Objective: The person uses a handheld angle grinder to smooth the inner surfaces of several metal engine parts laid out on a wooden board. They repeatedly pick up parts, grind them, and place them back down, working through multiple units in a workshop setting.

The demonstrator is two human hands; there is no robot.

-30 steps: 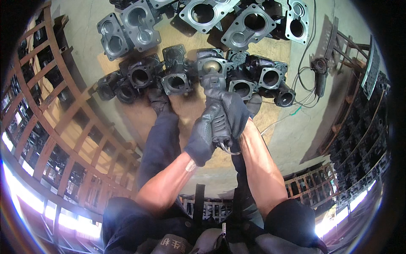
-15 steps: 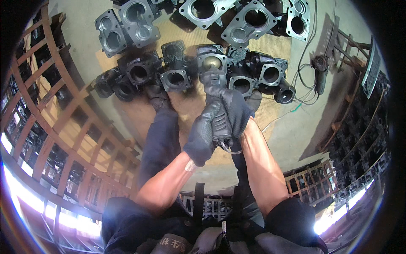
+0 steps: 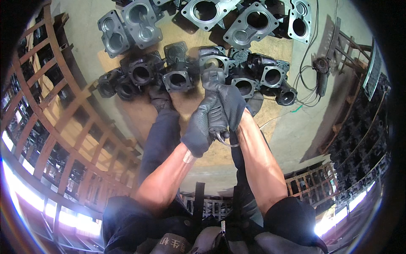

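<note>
Both gloved hands are closed around a black corded angle grinder (image 3: 217,116). My left hand (image 3: 198,129) wraps the rear of its body, close to where the cord leaves. Farther forward, my right hand (image 3: 233,103) grips it from the right side. The grinder's head (image 3: 212,77) points away from me, into the round flanged opening of a black metal casting (image 3: 220,60). A pale, blurred round part shows in that opening; the exact contact is hidden behind the head. Another black flanged casting (image 3: 176,79) stands just left of the head.
More castings, such as one with a round port (image 3: 270,77), stand in a row on a tan mat (image 3: 192,108). Bare-metal flanges (image 3: 250,27) face up behind them. A second corded grinder (image 3: 322,76) lies on the right. Brown metal racks (image 3: 63,122) curve along the left.
My hands and the grinder's rear end have shifted slightly left and forward. The grinder's head stays at the same casting. The whole view has drifted a little.
</note>
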